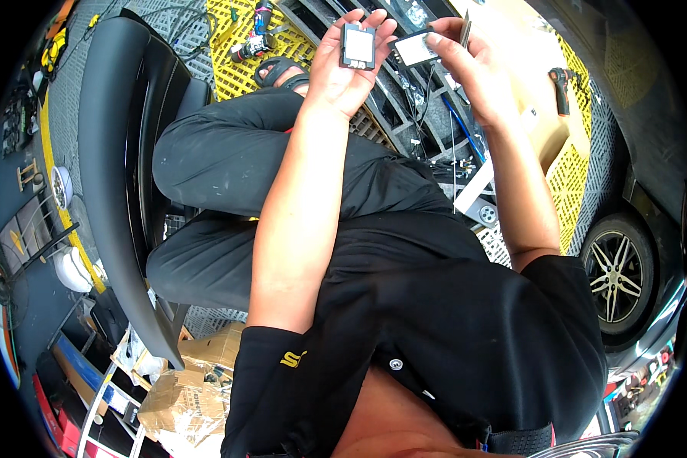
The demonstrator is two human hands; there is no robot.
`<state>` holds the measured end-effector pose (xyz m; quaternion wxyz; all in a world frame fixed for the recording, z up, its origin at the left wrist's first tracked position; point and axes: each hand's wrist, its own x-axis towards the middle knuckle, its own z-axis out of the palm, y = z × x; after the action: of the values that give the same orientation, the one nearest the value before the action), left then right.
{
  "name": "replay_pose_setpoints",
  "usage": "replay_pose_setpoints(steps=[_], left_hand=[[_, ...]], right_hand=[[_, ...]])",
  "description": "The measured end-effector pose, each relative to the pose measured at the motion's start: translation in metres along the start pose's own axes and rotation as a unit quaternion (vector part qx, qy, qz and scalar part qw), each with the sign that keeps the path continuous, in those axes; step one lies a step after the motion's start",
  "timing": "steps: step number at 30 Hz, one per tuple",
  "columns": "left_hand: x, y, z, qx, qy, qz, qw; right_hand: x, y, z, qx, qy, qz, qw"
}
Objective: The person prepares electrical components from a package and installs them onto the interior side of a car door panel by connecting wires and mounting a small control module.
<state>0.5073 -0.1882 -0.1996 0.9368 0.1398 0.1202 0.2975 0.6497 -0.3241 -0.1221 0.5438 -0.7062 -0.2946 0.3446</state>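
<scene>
one black module (358, 46) on upturned left hand (333, 75), another (415, 49) pinched in right hand (477, 72), tray (399, 103)

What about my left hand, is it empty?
No, your upturned left hand holds a small black module with a white label.

- Floor tiles, yellow, gridded (225, 76); either side of the fingers (449, 49);
- Floor tiles, grey, gridded (64, 114); left of the fingers, beyond the seat;
- Seat, black, padded (113, 153); left of the fingers;
- Dark floor (34, 210); far left of the fingers;
- Car wheel, spoked (614, 271); well right of the fingers;
- Light, bright; strongest just right of the fingers
</scene>
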Motion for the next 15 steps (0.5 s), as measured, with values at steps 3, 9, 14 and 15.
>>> replay_pose_setpoints(steps=[3,9,14,15], left_hand=[[0.002,0.0,-0.01,-0.013,-0.02,-0.006,1.0],[-0.001,-0.001,-0.008,0.014,0.022,-0.014,1.0],[0.0,0.0,-0.013,0.08,0.176,-0.099,0.976],[-0.001,0.0,-0.004,0.1,0.189,-0.116,0.97]], right_hand=[[0.001,0.001,0.001,-0.019,-0.013,-0.008,1.0],[0.005,0.012,-0.006,0.1,0.01,0.068,0.993],[0.041,0.127,-0.035,0.038,0.206,0.203,0.956],[0.047,0.166,-0.046,0.023,0.23,0.262,0.937]])
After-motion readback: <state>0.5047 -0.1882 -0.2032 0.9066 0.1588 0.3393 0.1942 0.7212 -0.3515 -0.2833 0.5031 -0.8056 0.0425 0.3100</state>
